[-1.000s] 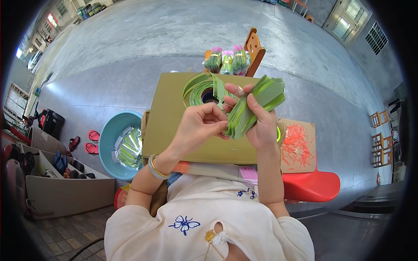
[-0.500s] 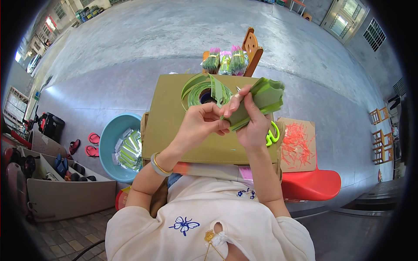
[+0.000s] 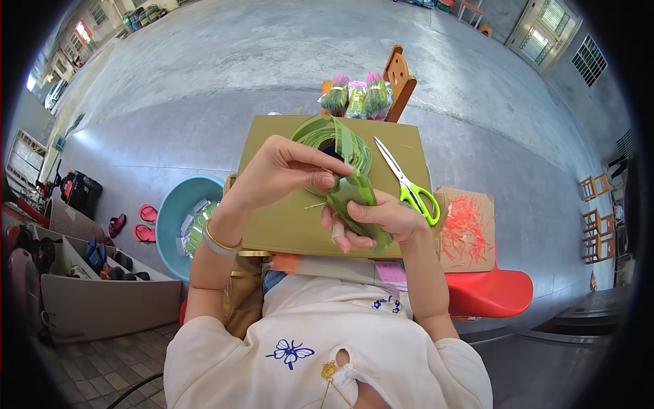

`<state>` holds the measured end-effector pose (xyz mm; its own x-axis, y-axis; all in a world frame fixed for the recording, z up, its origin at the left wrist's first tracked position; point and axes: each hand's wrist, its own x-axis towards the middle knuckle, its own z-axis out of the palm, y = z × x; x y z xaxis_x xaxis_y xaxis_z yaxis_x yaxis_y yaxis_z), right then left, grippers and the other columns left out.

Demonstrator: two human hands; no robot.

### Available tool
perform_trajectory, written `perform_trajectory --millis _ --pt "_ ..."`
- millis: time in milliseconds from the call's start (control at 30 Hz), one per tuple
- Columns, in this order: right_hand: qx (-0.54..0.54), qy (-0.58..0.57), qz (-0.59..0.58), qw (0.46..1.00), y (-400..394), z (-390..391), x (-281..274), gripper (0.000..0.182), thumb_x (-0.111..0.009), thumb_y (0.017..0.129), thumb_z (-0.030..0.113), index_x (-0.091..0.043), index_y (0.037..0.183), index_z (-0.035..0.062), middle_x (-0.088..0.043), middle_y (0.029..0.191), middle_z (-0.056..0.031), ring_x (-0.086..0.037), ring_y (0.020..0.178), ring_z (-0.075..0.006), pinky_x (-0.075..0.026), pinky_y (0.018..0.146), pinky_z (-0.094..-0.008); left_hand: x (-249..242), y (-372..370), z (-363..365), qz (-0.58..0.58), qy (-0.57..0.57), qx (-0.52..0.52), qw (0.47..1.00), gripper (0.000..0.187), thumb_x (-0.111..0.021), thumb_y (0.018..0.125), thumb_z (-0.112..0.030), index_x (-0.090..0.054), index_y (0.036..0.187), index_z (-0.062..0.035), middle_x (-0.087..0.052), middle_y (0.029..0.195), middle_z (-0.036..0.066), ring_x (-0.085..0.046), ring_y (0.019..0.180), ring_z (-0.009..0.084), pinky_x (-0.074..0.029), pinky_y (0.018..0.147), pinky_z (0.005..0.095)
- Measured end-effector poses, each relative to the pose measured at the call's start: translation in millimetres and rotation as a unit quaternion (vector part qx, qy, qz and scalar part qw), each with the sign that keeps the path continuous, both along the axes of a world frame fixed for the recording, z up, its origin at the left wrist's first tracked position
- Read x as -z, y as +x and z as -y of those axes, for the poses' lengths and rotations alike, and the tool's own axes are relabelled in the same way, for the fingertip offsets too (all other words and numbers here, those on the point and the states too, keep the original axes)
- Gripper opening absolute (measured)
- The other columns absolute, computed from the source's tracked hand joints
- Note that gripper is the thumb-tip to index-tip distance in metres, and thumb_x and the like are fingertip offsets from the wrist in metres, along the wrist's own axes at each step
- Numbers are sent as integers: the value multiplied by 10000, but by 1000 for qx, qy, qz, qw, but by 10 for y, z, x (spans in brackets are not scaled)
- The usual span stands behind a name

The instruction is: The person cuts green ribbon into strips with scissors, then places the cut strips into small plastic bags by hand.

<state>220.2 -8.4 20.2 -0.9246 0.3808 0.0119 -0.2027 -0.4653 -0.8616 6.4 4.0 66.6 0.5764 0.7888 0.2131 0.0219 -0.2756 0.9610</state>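
My right hand (image 3: 375, 223) is closed around a bundle of green leaf-like strips (image 3: 355, 198), held low over the olive table (image 3: 286, 225). Above and left of it, my left hand (image 3: 293, 170) has its thumb and index finger at the bundle's upper end; whether they pinch a strip is hard to tell. Behind the hands lies a roll of green ribbon (image 3: 364, 151), partly covered by them. Scissors with lime-green handles (image 3: 407, 184) rest on the table to the right, blades pointing away.
A blue basin (image 3: 167, 225) with green packets stands left. Right are a cardboard sheet (image 3: 470, 232) with orange-red shreds and a red chair (image 3: 497, 292). Behind the table, bundles with pink tips (image 3: 376, 95) rest at a wooden chair (image 3: 402, 75).
The bundle has come down and left with my right hand, its bulk now tilted toward me. My left hand has moved up and left. The scissors are now fully uncovered.
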Motion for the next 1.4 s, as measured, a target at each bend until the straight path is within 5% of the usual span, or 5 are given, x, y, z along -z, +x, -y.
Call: perform_trajectory --millis 167,567,967,1167,1400 --pt "-17 35 28 999 15 12 -39 343 -415 955 305 -508 1029 -17 -611 731 -112 -430 466 -66 -334 427 -206 -18 110 119 31 -58 -57 996 152 -607 797 34 -670 935 20 -675 861 73 -628 744 101 -532 697 220" --pt "93 33 76 992 31 6 -114 318 -447 944 314 -548 982 16 -608 706 -94 -422 423 -59 -314 389 -200 38 255 358 -19 199 -155 967 116 -616 761 91 -613 877 95 -635 1004 203 -637 863 165 -528 636 233" --pt "101 52 43 993 13 62 -150 410 -428 943 385 -498 1073 4 -590 667 -88 -405 413 -43 -308 382 -189 -31 298 328 184 -78 -125 972 197 -610 809 37 -598 1005 47 -666 872 122 -620 835 125 -529 645 218" --pt "-4 -2 -14 1000 35 24 -51 435 -420 942 386 -496 1085 -17 -606 680 -121 -399 408 -53 -312 381 -195 -4 92 108 52 51 -16 997 229 -622 789 18 -635 1017 41 -658 957 148 -636 835 139 -537 668 231" --pt "33 48 61 996 60 43 -133 391 -427 941 366 -516 1046 0 -603 661 -116 -394 411 -53 -306 379 -196 -90 167 209 45 -57 -84 994 146 -568 804 83 -658 914 51 -663 905 139 -643 759 137 -529 672 219"
